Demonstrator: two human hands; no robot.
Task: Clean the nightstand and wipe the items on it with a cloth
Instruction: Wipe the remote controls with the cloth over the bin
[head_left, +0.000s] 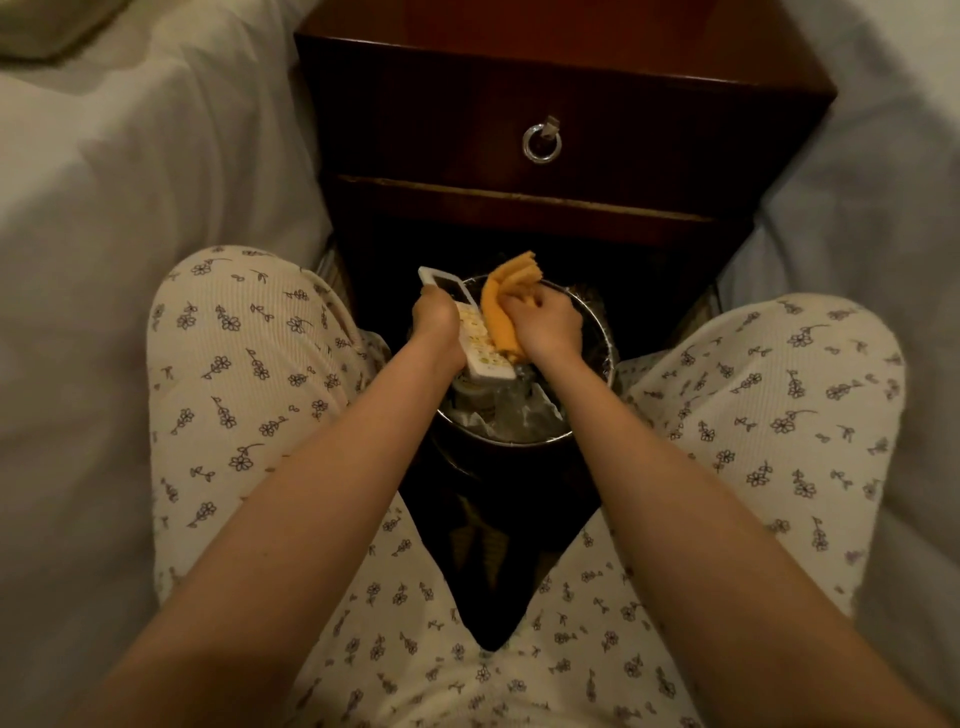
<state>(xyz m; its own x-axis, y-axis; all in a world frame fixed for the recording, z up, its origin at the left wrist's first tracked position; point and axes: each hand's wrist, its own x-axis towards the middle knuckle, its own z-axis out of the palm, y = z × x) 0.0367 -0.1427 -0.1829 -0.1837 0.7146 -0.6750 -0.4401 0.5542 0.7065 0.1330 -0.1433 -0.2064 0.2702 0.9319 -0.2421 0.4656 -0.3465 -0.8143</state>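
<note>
I log one remote (477, 336), white with a dark screen and pale yellow keys, gripped by the left hand (439, 325) over one lined metal bin (607, 338). One orange cloth (506, 296), bunched, clutched in the right hand (549, 326), touches the remote's right edge. One dark wooden nightstand (519, 67) stands behind: one drawer (426, 130), one ring pull (542, 143). Two beds (130, 208) (883, 182) flank it.

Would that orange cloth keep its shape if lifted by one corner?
Probably not: the orange cloth droops in folds from the right hand, so it looks limp. It likely weighs little, bunching easily against the remote.
</note>
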